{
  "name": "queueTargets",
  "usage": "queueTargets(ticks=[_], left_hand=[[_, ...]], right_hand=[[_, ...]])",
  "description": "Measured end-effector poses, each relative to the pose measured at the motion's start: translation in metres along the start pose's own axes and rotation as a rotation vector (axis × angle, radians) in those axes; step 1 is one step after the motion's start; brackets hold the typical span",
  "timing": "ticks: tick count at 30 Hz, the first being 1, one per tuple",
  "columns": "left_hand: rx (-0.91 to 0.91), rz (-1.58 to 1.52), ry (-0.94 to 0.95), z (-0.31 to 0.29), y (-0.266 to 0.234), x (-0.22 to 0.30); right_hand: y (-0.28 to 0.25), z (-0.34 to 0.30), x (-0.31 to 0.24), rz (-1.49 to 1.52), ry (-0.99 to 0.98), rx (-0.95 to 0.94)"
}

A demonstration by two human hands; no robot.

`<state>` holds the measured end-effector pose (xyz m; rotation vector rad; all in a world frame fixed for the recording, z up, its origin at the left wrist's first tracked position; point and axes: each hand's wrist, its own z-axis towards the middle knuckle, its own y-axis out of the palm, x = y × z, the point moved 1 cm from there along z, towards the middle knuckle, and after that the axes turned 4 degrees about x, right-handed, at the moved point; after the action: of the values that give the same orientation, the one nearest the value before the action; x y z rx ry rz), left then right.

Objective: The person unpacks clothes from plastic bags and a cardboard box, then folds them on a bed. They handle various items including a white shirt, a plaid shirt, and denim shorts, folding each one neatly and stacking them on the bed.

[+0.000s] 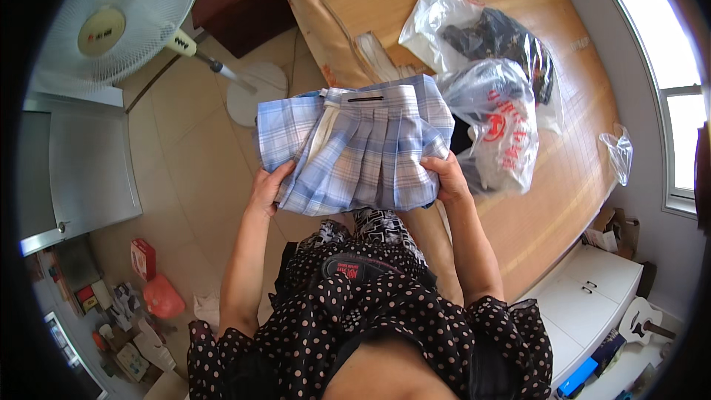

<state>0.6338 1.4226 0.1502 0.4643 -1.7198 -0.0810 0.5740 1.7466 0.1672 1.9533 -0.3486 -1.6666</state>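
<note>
Folded plaid skirt was held up mid-scene, near the bed's left edge. Left hand clamped shut on its lower left corner, right hand shut on the lower right. Plastic bags lay just right on the bed; fan stood far left.

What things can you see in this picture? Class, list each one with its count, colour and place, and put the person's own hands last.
pleated skirt: one, blue and white plaid, folded, held over the bed edge
plastic bags: several, clear and white, on the mat
bed mat: one, tan, right
standing fan: one, white, upper left
cabinet: one, white, lower right
guitar: one, white, far lower right
left hand: one, gripping the skirt's lower left edge
right hand: one, gripping the skirt's lower right edge
</note>
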Motion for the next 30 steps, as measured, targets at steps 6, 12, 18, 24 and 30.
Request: queueTargets(ticks=[6, 12, 18, 24, 30], left_hand=[[-0.035, -0.024, 0.099, 0.001, -0.001, 0.008], [-0.025, -0.05, 0.1, -0.016, 0.0, 0.029], [-0.34, -0.146, -0.16, 0.031, 0.045, 0.048], [-0.534, -0.143, -0.483, 0.125, 0.082, 0.064], [-0.575, -0.117, -0.73, 0.164, 0.094, 0.078]], right_hand=[[0.021, 0.007, -0.005, -0.145, -0.08, -0.013], [0.066, 0.005, -0.053, -0.564, -0.225, -0.139], [0.166, 0.026, 0.0, -1.874, -0.648, -0.021], [0.174, 0.09, 0.008, -1.98, -0.5, 0.152], [0.204, 0.105, 0.0, -1.919, -0.364, 0.243]])
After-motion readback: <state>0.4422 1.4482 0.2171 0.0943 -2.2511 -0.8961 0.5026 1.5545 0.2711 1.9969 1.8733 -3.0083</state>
